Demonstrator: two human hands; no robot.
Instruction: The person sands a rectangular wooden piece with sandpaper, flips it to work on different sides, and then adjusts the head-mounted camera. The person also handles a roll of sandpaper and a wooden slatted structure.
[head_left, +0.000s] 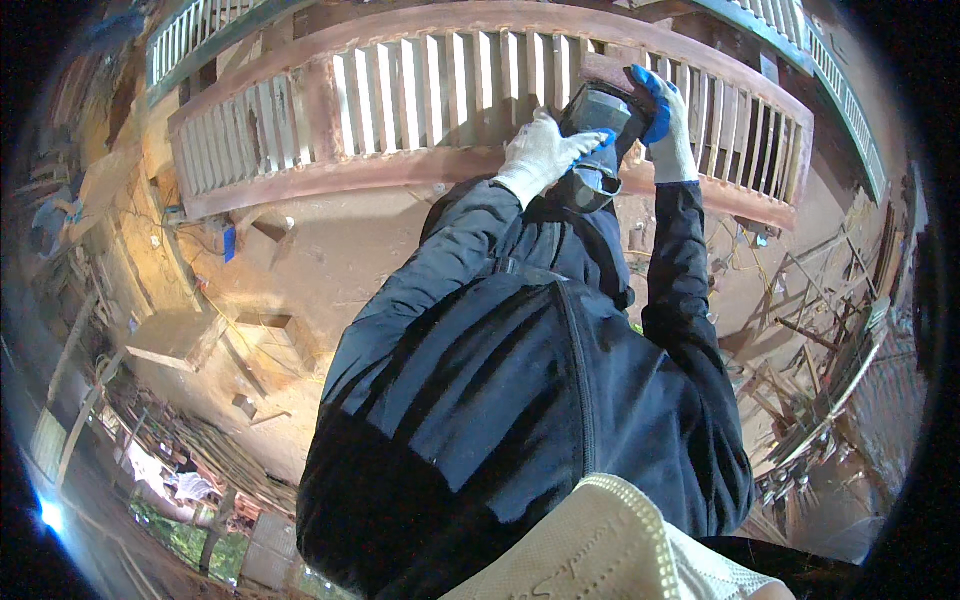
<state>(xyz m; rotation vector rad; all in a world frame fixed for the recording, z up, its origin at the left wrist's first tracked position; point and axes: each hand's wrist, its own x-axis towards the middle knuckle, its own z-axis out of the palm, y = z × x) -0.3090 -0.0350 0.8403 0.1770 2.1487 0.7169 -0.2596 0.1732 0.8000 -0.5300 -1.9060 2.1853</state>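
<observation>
A dark belt sander (605, 115) with a brown belt at its far end is tipped up against my front, over the near rail of a louvred wooden shutter (400, 170). My left hand (545, 155), in a white glove with blue-coated fingers, is closed on the sander's body. At the sander's far right side, my right hand (665, 120) has its blue-coated fingers wrapped against the belt end. The sander's underside and part of its grip are hidden. The shutter's frame is reddish brown, with pale slats.
Blue-green louvred panels (220, 35) stand beyond the shutter, with another (845, 110) at far right. Wooden blocks (178, 338) sit on the dusty floor at left. Scrap sticks (810, 350) are heaped at right. Thin cables cross the floor.
</observation>
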